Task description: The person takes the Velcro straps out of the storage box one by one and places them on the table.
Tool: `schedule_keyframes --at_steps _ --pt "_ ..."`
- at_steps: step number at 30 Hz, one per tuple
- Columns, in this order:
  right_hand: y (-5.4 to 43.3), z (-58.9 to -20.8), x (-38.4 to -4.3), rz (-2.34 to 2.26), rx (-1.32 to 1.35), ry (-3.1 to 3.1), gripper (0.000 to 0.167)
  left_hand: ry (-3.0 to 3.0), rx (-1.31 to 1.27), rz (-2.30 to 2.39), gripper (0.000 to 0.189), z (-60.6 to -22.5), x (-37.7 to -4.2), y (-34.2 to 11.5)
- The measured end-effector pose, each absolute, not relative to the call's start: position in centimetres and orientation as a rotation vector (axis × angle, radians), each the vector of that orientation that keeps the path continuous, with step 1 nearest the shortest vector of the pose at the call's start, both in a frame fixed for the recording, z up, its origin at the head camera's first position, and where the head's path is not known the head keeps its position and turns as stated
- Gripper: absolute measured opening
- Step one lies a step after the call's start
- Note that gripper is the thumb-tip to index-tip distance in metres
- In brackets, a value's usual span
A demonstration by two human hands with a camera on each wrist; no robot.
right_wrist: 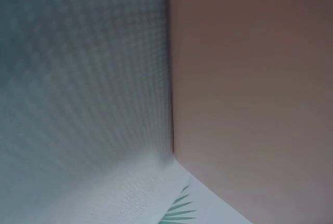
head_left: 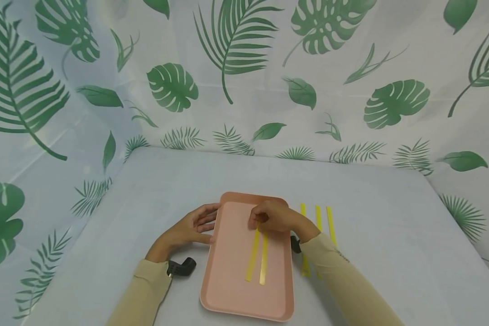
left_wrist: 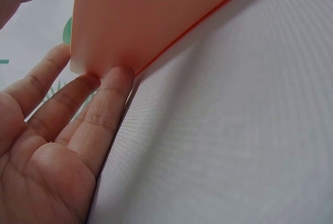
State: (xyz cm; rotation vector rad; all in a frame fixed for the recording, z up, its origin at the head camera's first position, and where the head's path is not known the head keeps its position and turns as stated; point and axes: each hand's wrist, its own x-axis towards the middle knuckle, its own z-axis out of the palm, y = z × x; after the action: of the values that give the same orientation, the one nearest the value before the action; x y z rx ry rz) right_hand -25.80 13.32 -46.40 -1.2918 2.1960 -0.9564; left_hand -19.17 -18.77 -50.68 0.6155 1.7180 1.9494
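Note:
A pink rectangular tray [head_left: 248, 299] lies on the white-covered table. My left hand [head_left: 193, 226] is at its left side, fingers fairly straight. Its fingertips touch the outer wall of the tray [left_wrist: 156, 10] in the left wrist view. Over the upper part of the tray, my right hand [head_left: 273, 216] has curled fingers and pinches the upper end of a yellow strip [head_left: 251, 260]. A second yellow strip [head_left: 263, 262] lies beside it to the right, its top end close under the same hand. The right wrist view does not show the fingers, only the tray's side [right_wrist: 250, 78] and the cloth.
Several more yellow strips [head_left: 331, 224] lie on the table to the right of the tray, partly covered by the right forearm. White cloth with green leaf prints [head_left: 236, 77] hangs behind and at both sides of the table [head_left: 179, 176].

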Motion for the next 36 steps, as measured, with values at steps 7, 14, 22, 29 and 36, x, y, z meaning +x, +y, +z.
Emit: schedule_keyframes --at_steps 7,14,22,29,36 --pt "13.5 -46.4 -25.7 -0.980 -1.305 2.222 0.016 1.716 0.617 1.944 0.101 -50.7 -19.2 -18.6" --pt "13.9 -46.0 -25.3 -1.009 -1.254 2.359 0.026 1.728 0.628 1.942 0.100 -50.5 -19.2 -18.4" --pt "14.3 -45.5 -25.0 -1.175 -1.181 2.291 0.035 1.712 0.621 1.939 0.101 -50.5 -19.2 -18.5" --pt "14.6 -45.0 -24.8 -1.201 -1.226 2.267 0.023 1.704 0.613 1.947 0.101 -50.4 -19.0 -18.6" --pt "15.0 -44.4 -24.4 -1.244 -1.201 2.298 0.019 1.707 0.600 1.944 0.102 -50.4 -18.9 -18.7"
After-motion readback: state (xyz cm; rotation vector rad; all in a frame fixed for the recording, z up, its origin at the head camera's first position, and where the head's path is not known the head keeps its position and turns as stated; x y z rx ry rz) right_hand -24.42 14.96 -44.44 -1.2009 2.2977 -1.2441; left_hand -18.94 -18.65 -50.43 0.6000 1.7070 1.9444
